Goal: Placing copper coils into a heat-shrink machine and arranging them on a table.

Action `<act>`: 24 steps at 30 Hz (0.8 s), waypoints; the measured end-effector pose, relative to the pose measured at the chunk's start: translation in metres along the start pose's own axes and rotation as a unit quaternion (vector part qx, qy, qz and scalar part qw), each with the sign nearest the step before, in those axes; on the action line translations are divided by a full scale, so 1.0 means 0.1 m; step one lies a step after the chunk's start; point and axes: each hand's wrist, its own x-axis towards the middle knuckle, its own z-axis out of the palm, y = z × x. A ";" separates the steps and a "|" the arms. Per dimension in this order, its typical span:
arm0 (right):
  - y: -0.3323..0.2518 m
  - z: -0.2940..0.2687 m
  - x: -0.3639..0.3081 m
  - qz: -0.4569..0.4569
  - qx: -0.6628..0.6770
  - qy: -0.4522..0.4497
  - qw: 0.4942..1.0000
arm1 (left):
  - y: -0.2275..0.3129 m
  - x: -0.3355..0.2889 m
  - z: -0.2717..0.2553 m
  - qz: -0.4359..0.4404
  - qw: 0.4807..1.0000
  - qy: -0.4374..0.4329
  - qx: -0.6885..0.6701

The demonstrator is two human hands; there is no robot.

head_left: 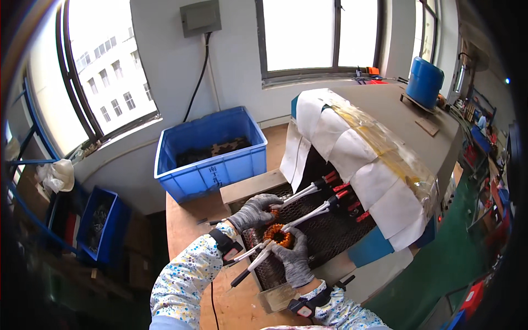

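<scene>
Copper-wound coil [285,237], bright orange, and it's right here at the near end of the mesh belt, up against the gloved right hand! Biggest thing in front of me is the box-shaped machine [388,118], white flaps [357,157] hanging over its mouth; a blue crate [210,181] stands beyond the belt on the wooden tabletop [234,305]. The dark mesh belt [324,242] comes next, and to my mind the knack is setting each ring flat on it, leads straight and uncrossed so nothing snags in the mesh. I'd steady the ring by its outer rim rather than tug on the wires.

Now the hands! The right hand [294,258] is closed round the coil's edge, thumb and fingers pinching it where the pale leads [254,264] come off toward the near side. The left hand [254,213] has its fingers curled over a second coil [273,213], just beside the first; only a sliver of orange shows, so how firm that grip is I can't tell. And smallest of all, red tips [342,187] on the far leads, pointing at the flaps!
</scene>
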 end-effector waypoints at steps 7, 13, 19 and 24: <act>-0.35 -0.12 -0.40 0.008 0.014 -0.061 0.998 | 0.63 -0.81 0.09 0.142 0.989 0.012 -0.029; -0.41 -0.85 -0.99 0.124 0.104 -0.085 0.983 | 0.89 -2.17 0.73 0.180 0.979 -0.010 -0.090; -0.56 -1.18 -1.74 0.159 0.049 0.045 0.985 | 0.71 -2.91 1.32 0.024 0.985 0.023 -0.171; -0.60 -1.45 -2.30 0.154 -0.011 0.114 0.981 | 0.79 -2.82 1.81 0.049 0.973 -0.041 -0.223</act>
